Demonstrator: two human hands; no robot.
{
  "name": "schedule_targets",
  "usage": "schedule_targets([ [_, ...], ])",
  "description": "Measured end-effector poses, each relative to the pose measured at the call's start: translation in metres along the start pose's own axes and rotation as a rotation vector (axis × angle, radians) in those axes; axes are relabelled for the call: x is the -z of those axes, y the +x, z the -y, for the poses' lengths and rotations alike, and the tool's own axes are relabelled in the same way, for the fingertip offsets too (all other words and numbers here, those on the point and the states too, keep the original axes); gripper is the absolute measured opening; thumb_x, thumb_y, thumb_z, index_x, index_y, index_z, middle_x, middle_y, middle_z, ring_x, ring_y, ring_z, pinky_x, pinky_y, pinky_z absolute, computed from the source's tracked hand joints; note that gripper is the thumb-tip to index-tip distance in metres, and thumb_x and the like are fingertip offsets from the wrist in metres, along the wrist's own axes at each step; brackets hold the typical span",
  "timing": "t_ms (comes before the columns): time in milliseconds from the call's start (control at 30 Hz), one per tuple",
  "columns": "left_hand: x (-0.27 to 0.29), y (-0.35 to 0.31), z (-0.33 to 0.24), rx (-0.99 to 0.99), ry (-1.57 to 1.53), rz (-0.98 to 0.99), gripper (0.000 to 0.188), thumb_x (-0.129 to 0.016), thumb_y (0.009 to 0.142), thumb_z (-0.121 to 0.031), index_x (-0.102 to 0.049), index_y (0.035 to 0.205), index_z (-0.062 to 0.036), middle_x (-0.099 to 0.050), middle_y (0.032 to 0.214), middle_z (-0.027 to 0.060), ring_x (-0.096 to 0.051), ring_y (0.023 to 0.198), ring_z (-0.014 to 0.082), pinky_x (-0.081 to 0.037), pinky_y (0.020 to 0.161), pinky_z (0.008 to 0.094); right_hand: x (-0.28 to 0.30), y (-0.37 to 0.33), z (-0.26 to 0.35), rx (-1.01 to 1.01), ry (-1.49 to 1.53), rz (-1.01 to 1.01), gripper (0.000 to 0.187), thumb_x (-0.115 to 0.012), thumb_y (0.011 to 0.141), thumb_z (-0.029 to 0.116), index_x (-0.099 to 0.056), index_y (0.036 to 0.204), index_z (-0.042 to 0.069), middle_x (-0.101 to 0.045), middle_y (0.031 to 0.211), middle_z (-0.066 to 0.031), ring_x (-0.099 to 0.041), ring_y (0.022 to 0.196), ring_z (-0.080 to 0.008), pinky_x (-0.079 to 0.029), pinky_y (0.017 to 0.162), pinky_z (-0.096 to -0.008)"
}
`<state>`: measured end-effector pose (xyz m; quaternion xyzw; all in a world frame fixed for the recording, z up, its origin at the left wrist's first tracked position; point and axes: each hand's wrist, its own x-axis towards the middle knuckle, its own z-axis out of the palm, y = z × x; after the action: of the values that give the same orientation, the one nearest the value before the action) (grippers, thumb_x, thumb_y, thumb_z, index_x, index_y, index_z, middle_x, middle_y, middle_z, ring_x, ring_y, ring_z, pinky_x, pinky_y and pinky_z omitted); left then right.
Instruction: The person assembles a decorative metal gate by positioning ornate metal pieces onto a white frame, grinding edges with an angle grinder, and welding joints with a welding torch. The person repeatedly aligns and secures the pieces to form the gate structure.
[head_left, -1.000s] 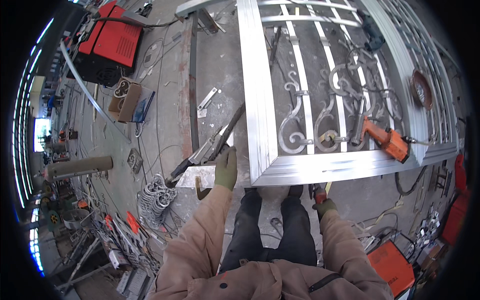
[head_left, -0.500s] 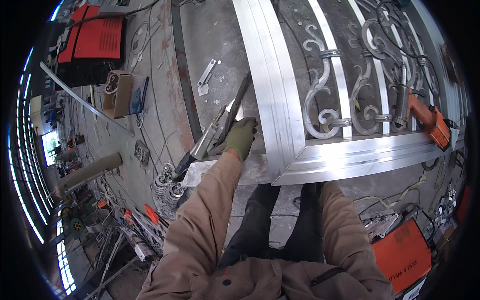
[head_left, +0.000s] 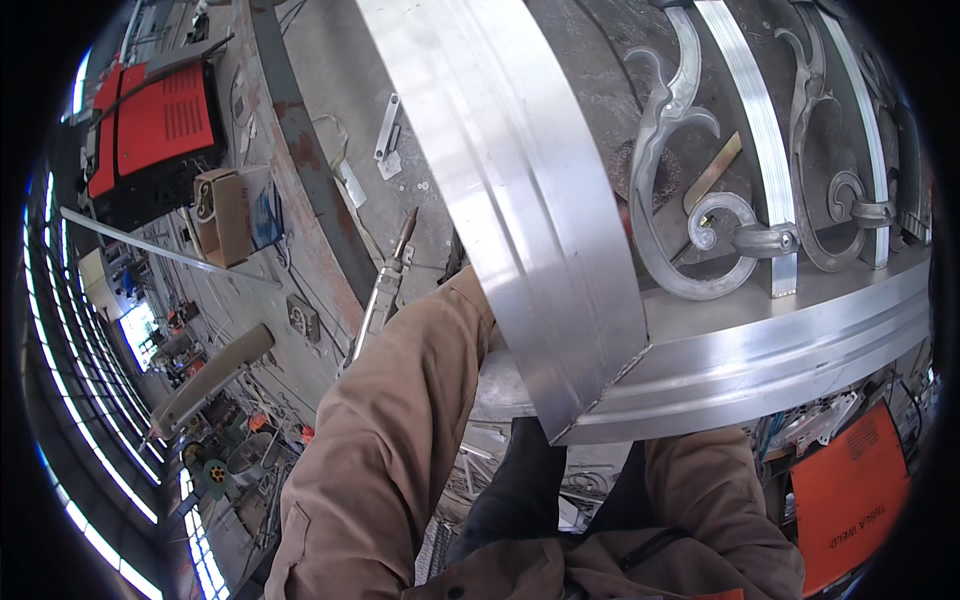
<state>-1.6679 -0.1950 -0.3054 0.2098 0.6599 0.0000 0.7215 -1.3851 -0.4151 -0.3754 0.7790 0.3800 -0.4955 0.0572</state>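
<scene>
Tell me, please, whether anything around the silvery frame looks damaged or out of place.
The silvery frame has a dark, uneven corner seam, unlike its smooth faces; I cannot tell whether it gapes. A pale scrap lies loose on the floor.

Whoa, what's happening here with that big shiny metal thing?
A person in a brown jacket is at the corner of a silver metal frame. The left sleeve and right sleeve both disappear behind it, so the hands are hidden, and I can't tell what they hold. Curly metal scrolls sit inside the frame. A long metal tool shows beside the left sleeve.
</scene>
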Motion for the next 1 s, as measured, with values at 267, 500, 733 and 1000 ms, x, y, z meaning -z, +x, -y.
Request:
schedule_targets([
  [267, 0.002, 0.004, 0.009, 0.025, -0.048, 0.000, 0.037, -0.075, 0.112, -0.027, -0.078, 0.144, -0.0083, -0.085, 0.125, 0.0097, -0.080, 0.108, 0.0250, -0.064, 0.091, 0.0419, -0.004, 0.008, 0.000, -0.021, 0.074, 0.040, 0.071, -0.060, 0.120, 0.051, -0.063, 0.170, 0.002, -0.073, 0.162, -0.0277, -0.062, 0.159, -0.0440, -0.048, 0.131, -0.0490],
  [500, 0.017, -0.041, -0.028, -0.086, -0.157, -0.053, 0.038, -0.079, 0.111, -0.029, -0.079, 0.142, -0.0087, -0.086, 0.124, 0.0106, -0.082, 0.108, 0.0275, -0.066, 0.092, 0.0440, 0.043, -0.048, -0.007, -0.016, 0.154, 0.090, 0.071, -0.059, 0.120, 0.052, -0.062, 0.171, 0.002, -0.072, 0.163, -0.0282, -0.061, 0.160, -0.0439, -0.048, 0.131, -0.0489],
  [733, 0.048, -0.134, -0.125, -0.395, -0.561, -0.099, 0.039, -0.083, 0.109, -0.032, -0.079, 0.140, -0.0091, -0.087, 0.123, 0.0115, -0.084, 0.108, 0.0301, -0.068, 0.093, 0.0461, 0.092, -0.181, -0.114, -0.116, 0.518, 0.062, 0.068, -0.071, 0.115, 0.052, -0.075, 0.154, -0.004, -0.081, 0.147, -0.0277, -0.076, 0.138, -0.0385, -0.057, 0.120, -0.0454],
  [1000, 0.049, -0.389, -0.153, -0.552, -0.564, -0.444, 0.043, -0.096, 0.099, -0.033, -0.073, 0.126, -0.0081, -0.076, 0.098, 0.0046, -0.074, 0.078, 0.0180, -0.062, 0.067, 0.0383, 0.164, -0.345, -0.166, -0.024, 0.590, 0.012, 0.043, -0.080, 0.112, 0.038, -0.086, 0.124, -0.003, -0.087, 0.108, -0.0078, -0.077, 0.096, -0.0168, -0.062, 0.089, -0.0362],
])
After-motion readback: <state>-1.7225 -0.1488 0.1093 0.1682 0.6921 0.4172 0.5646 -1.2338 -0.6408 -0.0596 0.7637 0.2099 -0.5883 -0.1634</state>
